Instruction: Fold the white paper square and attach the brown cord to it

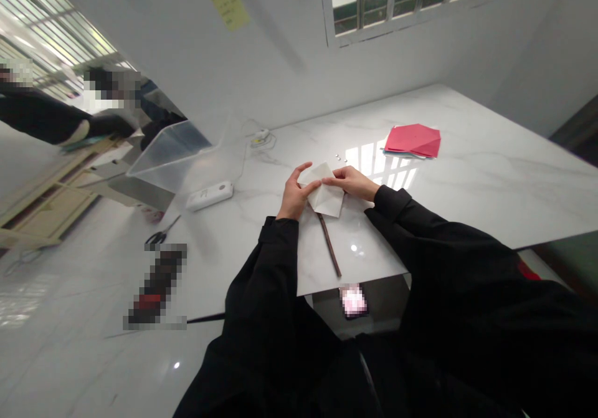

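Folded white paper [324, 195] is held between both hands just above the middle of the marble-topped table [486, 181]; whether it touches the surface cannot be told. The left hand [294, 197] grips its left side, fingers curled over the edge, while the right hand [352, 181] comes in from the other side, fingers clenched onto the upper fold. A thin dark brown stick [329, 243] lies just below the paper, near the left wrist. Farther up sit a stack of red paper [412, 141] and a few tiny metal pieces [341, 157]. To the left are a white power strip [209, 195], a clear plastic bin [170, 156], and black-handled scissors [161, 237].
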Demonstrator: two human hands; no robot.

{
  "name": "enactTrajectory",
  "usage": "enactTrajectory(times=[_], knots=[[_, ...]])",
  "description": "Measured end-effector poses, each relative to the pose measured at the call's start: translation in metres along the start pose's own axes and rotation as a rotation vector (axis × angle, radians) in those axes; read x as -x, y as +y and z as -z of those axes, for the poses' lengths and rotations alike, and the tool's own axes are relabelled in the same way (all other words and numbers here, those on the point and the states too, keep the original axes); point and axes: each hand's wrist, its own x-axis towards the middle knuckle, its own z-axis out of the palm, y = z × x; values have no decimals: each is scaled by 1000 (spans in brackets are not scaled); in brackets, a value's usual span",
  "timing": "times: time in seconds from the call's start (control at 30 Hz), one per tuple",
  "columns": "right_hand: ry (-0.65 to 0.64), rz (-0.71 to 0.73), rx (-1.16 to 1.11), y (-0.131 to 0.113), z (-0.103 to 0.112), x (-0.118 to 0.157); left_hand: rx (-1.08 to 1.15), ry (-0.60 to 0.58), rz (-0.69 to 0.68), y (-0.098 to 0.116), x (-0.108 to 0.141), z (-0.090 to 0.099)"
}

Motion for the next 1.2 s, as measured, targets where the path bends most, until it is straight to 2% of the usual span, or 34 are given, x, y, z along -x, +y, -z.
enactTrajectory(times=[0.23,0.63,0.9,1.07,1.2], knots=[[78,67,-65,-2,-2,0,53,-75,19,2,1,-3],[131,85,-11,0,-1,-3,53,-51,43,4,4,-6],[41,49,-48,0,0,-1,56,-19,46,5,3,-6],[114,64,-110,5,0,-6,102,-11,80,9,4,-8],[259,83,-175,10,6,-13,109,21,106,13,5,-8]])
